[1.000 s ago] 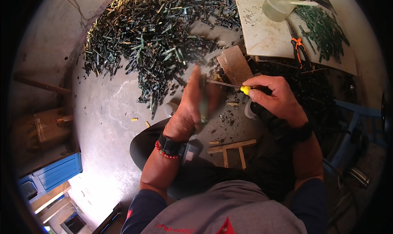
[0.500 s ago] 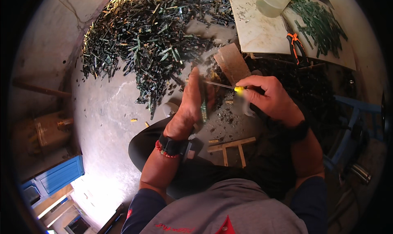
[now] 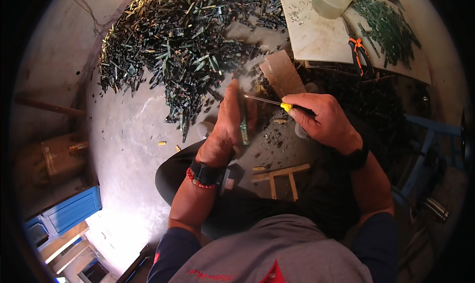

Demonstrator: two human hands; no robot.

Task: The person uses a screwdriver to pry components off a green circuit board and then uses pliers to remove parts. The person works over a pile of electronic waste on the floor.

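Floor (image 3: pixel 128 129) L passable, shaft (image 3: pixel 263 100) mid; pile (image 3: pixel 168 50) fwd

bg stuff: pale board (image 3: pixel 309 43) upper R w/ cloudy plastic tub (image 3: pixel 325 4), blk/orange pliers (image 3: pixel 354 44) nr front edge | brn slab (image 3: pixel 280 72) nr its corner | wood frame (image 3: pixel 279 174), 2 legs, on floor | blue panel (image 3: pixel 71 211) btm L | metal cyl (image 3: pixel 435 209) far R, shiny tbh

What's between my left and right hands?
In the head view, a thin metal shaft with a yellow collar runs from your right hand toward your left hand.
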